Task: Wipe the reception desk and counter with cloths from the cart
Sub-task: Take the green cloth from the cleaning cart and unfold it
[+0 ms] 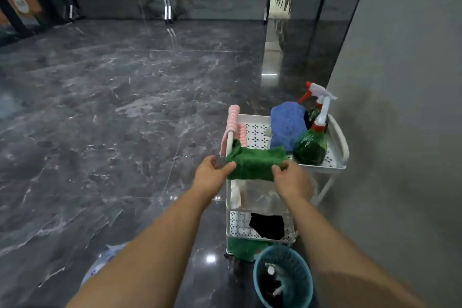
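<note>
Polished dark marble floor point(100, 107) is surrounding the white three-tier cart point(337, 165), where the left hand point(212, 172) and right hand point(291, 180) are each pinching the folded green microfibre cloth point(255, 162), which risks dragging against the green spray bottle point(311, 145) just beside it and tipping it.

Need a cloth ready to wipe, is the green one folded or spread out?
Folded. The green cloth shows doubled layers, draped over the cart edge, gripped by left hand and right hand.

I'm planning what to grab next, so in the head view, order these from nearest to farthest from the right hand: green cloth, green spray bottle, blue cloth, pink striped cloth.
From the right hand:
1. Green cloth, in its grip at the cart's near edge.
2. Green spray bottle, just beyond, top tray's right side.
3. Blue cloth, farther back, beside the bottle.
4. Pink striped cloth, far-left corner.
</note>
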Demonstrator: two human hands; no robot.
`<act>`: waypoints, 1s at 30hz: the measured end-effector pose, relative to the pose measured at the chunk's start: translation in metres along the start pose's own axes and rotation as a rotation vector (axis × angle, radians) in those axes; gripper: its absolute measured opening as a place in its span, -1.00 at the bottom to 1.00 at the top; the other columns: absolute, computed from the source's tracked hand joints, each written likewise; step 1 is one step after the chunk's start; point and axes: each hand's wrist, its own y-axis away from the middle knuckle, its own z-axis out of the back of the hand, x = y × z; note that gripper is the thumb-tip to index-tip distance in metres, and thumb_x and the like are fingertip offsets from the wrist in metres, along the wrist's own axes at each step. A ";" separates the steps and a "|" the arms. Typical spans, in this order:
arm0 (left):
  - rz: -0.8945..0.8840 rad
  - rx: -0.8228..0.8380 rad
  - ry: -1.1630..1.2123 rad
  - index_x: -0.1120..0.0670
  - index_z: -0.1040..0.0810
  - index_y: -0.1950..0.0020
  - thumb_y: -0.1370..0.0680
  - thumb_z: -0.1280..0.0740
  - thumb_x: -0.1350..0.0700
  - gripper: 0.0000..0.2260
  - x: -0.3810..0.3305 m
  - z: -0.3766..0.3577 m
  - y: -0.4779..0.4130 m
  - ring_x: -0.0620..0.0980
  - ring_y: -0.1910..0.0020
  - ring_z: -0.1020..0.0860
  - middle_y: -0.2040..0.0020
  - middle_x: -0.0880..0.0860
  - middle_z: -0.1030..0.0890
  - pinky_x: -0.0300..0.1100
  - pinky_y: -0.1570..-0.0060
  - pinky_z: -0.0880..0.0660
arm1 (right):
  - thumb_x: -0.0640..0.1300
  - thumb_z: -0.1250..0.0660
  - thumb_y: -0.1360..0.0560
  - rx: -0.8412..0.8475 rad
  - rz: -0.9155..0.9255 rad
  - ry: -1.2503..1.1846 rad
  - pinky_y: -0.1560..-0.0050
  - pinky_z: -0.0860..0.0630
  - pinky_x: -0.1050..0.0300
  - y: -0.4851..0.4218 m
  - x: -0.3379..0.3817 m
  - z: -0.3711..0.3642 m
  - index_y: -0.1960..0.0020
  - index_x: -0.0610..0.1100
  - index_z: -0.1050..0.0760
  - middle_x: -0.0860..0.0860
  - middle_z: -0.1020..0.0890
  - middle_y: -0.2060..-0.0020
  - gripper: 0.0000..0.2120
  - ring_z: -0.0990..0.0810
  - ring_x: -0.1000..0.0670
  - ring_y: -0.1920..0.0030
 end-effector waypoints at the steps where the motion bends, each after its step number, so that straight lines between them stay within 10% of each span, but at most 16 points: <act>1: 0.016 -0.013 0.026 0.21 -0.20 -0.52 -0.51 -0.44 0.11 -0.33 -0.003 -0.004 -0.007 0.05 -0.25 -0.46 -0.41 0.14 -0.41 -0.12 -0.23 -0.42 | 0.11 -0.27 -0.56 -0.025 -0.032 0.006 0.00 -0.45 0.03 -0.007 -0.002 0.001 -0.20 -0.08 -0.51 -0.10 -0.60 -0.13 -0.67 -0.56 -0.17 -0.14; 9: 0.138 -0.173 0.047 0.24 -0.30 -0.45 -0.48 -0.47 0.16 -0.39 0.003 -0.031 -0.051 0.16 -0.26 -0.49 -0.32 0.20 -0.48 -0.06 -0.23 -0.43 | 0.17 -0.33 -0.51 -0.109 -0.207 -0.007 -0.04 -0.49 -0.06 -0.040 -0.007 -0.016 -0.19 -0.13 -0.33 -0.16 -0.61 -0.10 -0.54 -0.54 -0.22 -0.16; 14: 0.182 -0.130 -0.051 0.20 -0.51 0.26 -0.46 -0.48 0.16 -0.79 0.007 -0.031 -0.056 0.10 0.15 -0.55 0.18 0.15 -0.59 0.02 -0.05 -0.55 | 0.05 -0.37 -0.51 -0.074 -0.253 -0.138 -0.21 -0.37 -0.04 -0.043 0.000 -0.015 -0.23 -0.08 -0.35 -0.11 -0.60 -0.14 -0.62 -0.52 -0.18 -0.21; 25: 0.021 0.103 0.188 0.20 -0.57 0.06 -0.47 -0.36 0.15 -0.87 -0.018 0.011 -0.009 -0.01 0.22 -0.47 0.23 0.07 -0.54 -0.18 0.21 -0.40 | -0.02 -0.41 -0.44 -0.082 -0.146 -0.435 -0.27 -0.40 -0.13 -0.011 0.011 0.016 0.01 0.06 -0.47 0.10 -0.53 0.19 -0.83 -0.56 -0.10 -0.02; 30: -0.148 0.023 0.173 0.14 -0.57 0.16 -0.53 -0.35 0.20 -0.92 -0.014 0.066 0.029 -0.14 0.28 -0.57 0.26 0.02 -0.61 -0.31 0.24 -0.50 | -0.23 -0.34 -0.49 0.183 0.117 -0.621 -0.22 -0.51 -0.01 0.019 0.029 0.018 0.01 -0.04 -0.69 -0.01 -0.69 0.01 -0.81 -0.61 -0.01 -0.05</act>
